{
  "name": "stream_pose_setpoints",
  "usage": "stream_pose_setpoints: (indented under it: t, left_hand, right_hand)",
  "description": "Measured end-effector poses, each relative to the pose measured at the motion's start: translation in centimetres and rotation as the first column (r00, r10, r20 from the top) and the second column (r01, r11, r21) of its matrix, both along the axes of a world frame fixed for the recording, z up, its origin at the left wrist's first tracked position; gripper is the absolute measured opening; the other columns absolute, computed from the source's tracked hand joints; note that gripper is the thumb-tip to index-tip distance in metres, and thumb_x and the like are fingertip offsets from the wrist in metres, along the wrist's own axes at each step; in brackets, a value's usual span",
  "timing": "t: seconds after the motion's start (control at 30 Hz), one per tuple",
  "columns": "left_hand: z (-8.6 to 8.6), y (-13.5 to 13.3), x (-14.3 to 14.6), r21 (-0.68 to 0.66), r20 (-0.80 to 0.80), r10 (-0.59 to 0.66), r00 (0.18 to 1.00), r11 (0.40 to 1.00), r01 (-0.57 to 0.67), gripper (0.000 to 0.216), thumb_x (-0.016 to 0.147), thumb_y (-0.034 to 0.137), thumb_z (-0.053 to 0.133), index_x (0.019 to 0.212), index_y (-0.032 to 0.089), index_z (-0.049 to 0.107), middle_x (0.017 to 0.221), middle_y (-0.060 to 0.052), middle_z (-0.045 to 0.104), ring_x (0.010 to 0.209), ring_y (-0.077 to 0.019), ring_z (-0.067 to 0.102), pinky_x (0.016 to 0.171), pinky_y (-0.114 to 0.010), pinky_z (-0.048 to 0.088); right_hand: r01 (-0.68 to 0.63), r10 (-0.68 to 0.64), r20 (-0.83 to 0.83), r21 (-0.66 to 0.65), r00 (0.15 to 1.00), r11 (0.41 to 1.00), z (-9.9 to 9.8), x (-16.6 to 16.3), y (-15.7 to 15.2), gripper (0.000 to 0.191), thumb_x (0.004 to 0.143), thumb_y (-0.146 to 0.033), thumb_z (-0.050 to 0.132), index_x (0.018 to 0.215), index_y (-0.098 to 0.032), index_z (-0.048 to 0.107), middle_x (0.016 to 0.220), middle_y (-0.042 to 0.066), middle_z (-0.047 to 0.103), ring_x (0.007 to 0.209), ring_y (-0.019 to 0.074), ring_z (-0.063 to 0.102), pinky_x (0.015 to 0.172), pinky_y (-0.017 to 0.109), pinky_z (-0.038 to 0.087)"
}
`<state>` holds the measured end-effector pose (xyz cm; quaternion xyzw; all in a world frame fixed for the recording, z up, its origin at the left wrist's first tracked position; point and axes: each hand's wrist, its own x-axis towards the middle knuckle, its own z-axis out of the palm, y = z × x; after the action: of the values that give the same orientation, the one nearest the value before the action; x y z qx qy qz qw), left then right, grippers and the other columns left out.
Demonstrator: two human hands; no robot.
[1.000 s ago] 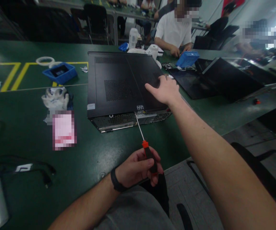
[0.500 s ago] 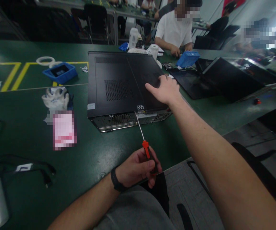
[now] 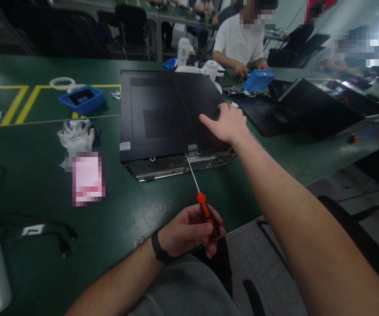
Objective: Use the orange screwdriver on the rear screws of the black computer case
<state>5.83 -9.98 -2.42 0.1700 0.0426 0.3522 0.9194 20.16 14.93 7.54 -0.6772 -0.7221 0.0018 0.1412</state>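
A black computer case (image 3: 163, 118) lies flat on the green table (image 3: 37, 184), its rear panel facing me. My left hand (image 3: 189, 230) is closed round the handle of a red and black screwdriver (image 3: 200, 195). The thin shaft runs up to the top edge of the case's rear panel. My right hand (image 3: 227, 125) rests on the case's side panel near its right edge, fingers spread and pressed flat.
A blue bin (image 3: 82, 100), a tape roll (image 3: 62, 83) and crumpled gloves (image 3: 76, 135) lie to the left. Black cables (image 3: 44, 230) are at the near left. Other dark cases (image 3: 311, 107), a blue tray (image 3: 258, 80) and seated people (image 3: 240, 39) are at the right and back.
The screwdriver handle has shifted slightly in my left hand's fingers. My right hand and the case have stayed put.
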Motion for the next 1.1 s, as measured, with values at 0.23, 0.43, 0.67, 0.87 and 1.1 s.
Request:
stream_pose_setpoints:
  t: [0.23,0.43,0.67,0.87,1.1]
  left_hand:
    - [-0.3,-0.04,0.32,0.06,0.02,0.055,0.998,0.997,-0.056,0.028,0.088,0.032,0.082,0.1,0.018,0.062,0.089,-0.003,0.078,0.063,-0.0123,0.075,0.054,-0.019,0.061]
    - [-0.18,-0.05,0.12,0.022,0.005,0.03,1.0,0.999,-0.03,0.026,0.087,0.029,0.082,0.104,0.016,0.067,0.087,-0.004,0.078,0.063,-0.0132,0.075,0.055,-0.019,0.06]
    - [-0.05,0.04,-0.26,-0.005,0.041,-0.004,0.999,1.0,0.005,0.032,0.084,0.027,0.081,0.111,0.012,0.072,0.095,-0.008,0.079,0.071,-0.0166,0.077,0.06,-0.023,0.06]
    - [-0.27,-0.08,0.2,0.029,0.018,0.038,0.999,0.999,-0.039,0.026,0.088,0.032,0.083,0.103,0.016,0.069,0.091,-0.003,0.078,0.06,-0.0116,0.074,0.053,-0.019,0.06]
    - [-0.11,-0.04,0.13,0.033,0.032,0.031,0.999,0.999,-0.032,0.028,0.089,0.035,0.081,0.103,0.015,0.067,0.091,-0.006,0.079,0.06,-0.0122,0.075,0.055,-0.02,0.061]
  right_hand:
    - [0.009,-0.009,0.018,-0.004,1.0,1.0,0.02,-0.03,0.03,0.1,0.082,-0.091,0.042,0.144,-0.013,0.053,0.148,0.026,0.054,0.137,0.0494,0.048,0.111,0.069,0.038]
    - [0.01,-0.01,0.014,-0.01,1.0,1.0,0.17,-0.11,-0.06,0.098,0.084,-0.088,0.043,0.144,-0.012,0.052,0.148,0.027,0.054,0.139,0.0501,0.047,0.113,0.068,0.037]
    - [0.006,-0.005,0.013,-0.016,1.0,1.0,0.14,-0.13,-0.06,0.097,0.085,-0.087,0.044,0.145,-0.011,0.052,0.149,0.027,0.053,0.139,0.0502,0.047,0.113,0.068,0.037]
    - [0.003,-0.003,0.002,-0.02,1.0,1.0,0.18,-0.14,-0.16,0.095,0.085,-0.087,0.045,0.144,-0.013,0.052,0.15,0.026,0.053,0.14,0.0508,0.046,0.113,0.07,0.036]
    - [0.006,-0.006,0.005,-0.014,1.0,1.0,0.13,-0.1,-0.08,0.098,0.083,-0.089,0.044,0.143,-0.012,0.053,0.148,0.026,0.054,0.138,0.0504,0.047,0.112,0.069,0.037]
